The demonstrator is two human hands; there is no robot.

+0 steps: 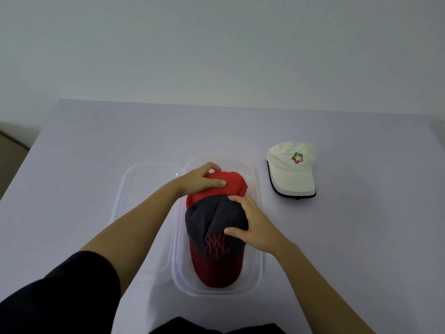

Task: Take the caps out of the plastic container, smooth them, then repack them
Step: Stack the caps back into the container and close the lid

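A clear plastic container [258, 273] sits on the table in front of me. Inside it lies a dark cap with a red brim and red embroidery [212, 237], brim toward me. Under its far end lies a red cap [237, 183]. My left hand [199, 180] grips the red cap's far left edge, thumb flat on top and fingers curled over the rim. My right hand [250, 225] rests on the right side of the dark cap's crown, with its thumb and fingers curved over the fabric. A white cap with a coloured logo [292, 168] lies on the table to the right of the container.
The container's clear lid [142, 189] lies flat on the table, touching the container's left side. The table [96, 145] has a pale lilac cover; its far edge meets a plain wall. The table's left edge drops off near a brown floor.
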